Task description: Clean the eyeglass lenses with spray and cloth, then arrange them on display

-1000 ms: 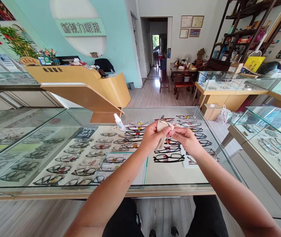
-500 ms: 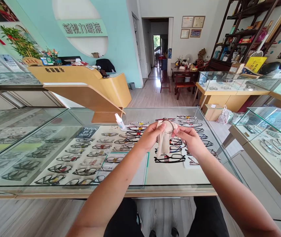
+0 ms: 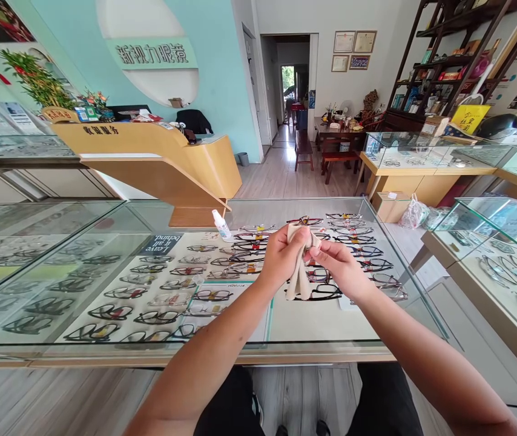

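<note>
Both my hands meet above a glass display counter (image 3: 313,330) full of eyeglass frames. My left hand (image 3: 283,254) is closed around a beige cleaning cloth (image 3: 298,275), whose loose end hangs down below my fingers. My right hand (image 3: 338,263) is closed too, pinching a pair of glasses that is almost wholly hidden inside the cloth. Directly below, inside the case, lies a black frame (image 3: 326,292). A small white spray bottle (image 3: 221,224) stands on the glass to the left of my hands.
Rows of eyeglass frames (image 3: 158,284) fill the case. More glass counters stand at the left (image 3: 26,242) and right (image 3: 499,254). A wooden reception desk (image 3: 158,157) is behind, with a doorway, table and shelves at the back.
My hands have drawn closer together and a little lower. The cloth has bunched over the glasses, which showed partly half a second ago, and its end now hangs lower.
</note>
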{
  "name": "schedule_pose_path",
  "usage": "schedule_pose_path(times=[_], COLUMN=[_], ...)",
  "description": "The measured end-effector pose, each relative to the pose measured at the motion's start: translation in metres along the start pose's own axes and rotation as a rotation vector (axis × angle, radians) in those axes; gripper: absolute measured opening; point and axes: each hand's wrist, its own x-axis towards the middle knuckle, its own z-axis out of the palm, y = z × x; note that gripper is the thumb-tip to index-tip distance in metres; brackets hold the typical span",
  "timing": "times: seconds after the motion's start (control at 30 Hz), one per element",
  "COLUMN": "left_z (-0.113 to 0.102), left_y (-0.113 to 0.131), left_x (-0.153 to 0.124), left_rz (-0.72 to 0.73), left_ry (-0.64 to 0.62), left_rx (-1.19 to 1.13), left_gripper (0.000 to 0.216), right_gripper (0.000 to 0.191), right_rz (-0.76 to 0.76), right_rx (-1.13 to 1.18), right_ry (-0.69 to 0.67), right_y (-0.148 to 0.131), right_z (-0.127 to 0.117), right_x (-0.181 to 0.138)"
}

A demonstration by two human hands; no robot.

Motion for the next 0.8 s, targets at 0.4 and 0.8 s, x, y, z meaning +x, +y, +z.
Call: schedule_pose_path(times=[0.4,0.8], left_z=[-0.025,-0.003], left_y=[0.013,0.003], left_x=[0.013,0.001], left_rz=[-0.122,-0.015], left_ry=[-0.320,0.032], left_rx=[-0.040,-0.015], left_gripper=[0.050,0.051], right_gripper=[0.041,0.050], right_rz=[0.027,-0.045], right_rx=[-0.034,-0.094], right_ry=[0.078,-0.027], right_y=[-0.002,-0.003], right_z=[-0.017,0.008], right_x=[0.000,-0.005])
